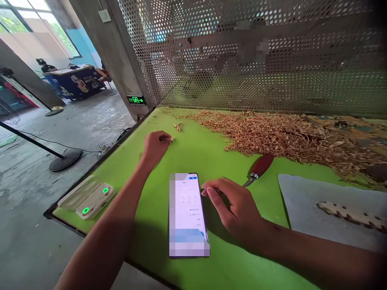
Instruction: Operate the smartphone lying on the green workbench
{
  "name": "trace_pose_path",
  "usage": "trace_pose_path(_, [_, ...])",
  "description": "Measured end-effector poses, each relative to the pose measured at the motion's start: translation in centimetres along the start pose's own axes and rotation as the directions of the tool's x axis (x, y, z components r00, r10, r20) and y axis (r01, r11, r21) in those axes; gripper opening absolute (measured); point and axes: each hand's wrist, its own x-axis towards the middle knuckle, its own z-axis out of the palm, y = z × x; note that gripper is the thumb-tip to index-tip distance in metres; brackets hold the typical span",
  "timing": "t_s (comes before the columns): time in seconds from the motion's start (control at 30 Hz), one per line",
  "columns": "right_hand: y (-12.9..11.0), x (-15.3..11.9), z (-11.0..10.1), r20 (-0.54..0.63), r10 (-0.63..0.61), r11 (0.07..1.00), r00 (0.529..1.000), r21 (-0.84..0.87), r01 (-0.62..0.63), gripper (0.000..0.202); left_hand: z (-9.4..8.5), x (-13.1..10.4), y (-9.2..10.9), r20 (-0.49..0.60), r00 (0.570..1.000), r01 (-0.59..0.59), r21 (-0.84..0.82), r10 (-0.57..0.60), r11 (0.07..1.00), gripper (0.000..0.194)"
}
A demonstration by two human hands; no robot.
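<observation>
My left hand (156,146) is closed low over the far left of the green tabletop, its fingertips pinching a small pale wood chip (172,139). Another little heap of chips (177,127) lies just beyond it. My right hand (234,203) hovers at the right edge of a lit smartphone (187,213), its fingers curled in with nothing visible between them. Behind that hand lies a carving knife (261,166) with a red-brown handle, its blade partly hidden. On a grey sheet (302,193) to the right rests a notched, pale carved wooden piece (352,214).
A broad pile of wood shavings (272,133) runs along the back of the green table (205,149), below a perforated metal screen (193,60). An open earbud case (87,198) with green lights sits near the left edge. A black stand base (65,160) is on the floor.
</observation>
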Motion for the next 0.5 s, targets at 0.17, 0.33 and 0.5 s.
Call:
trace_pose_path(0.17, [0.25, 0.0, 0.02, 0.027, -0.008, 1.0, 1.0, -0.006, 0.008, 0.019, 0.23, 0.1, -0.55, 0.002, 1.0, -0.018, 0.005, 0.018, 1.0, 0.018])
trace_pose_path(0.33, [0.23, -0.14, 0.02, 0.025, -0.021, 0.998, 0.999, -0.055, 0.022, 0.024, 0.27, 0.19, -0.67, 0.016, 1.0, -0.014, 0.008, 0.014, 1.0, 0.018])
trace_pose_path(0.5, [0.01, -0.17, -0.08, 0.034, -0.085, 0.995, 0.996, -0.046, 0.087, 0.025, 0.22, 0.22, -0.38, 0.021, 1.0, -0.005, 0.011, 0.004, 1.0, 0.018])
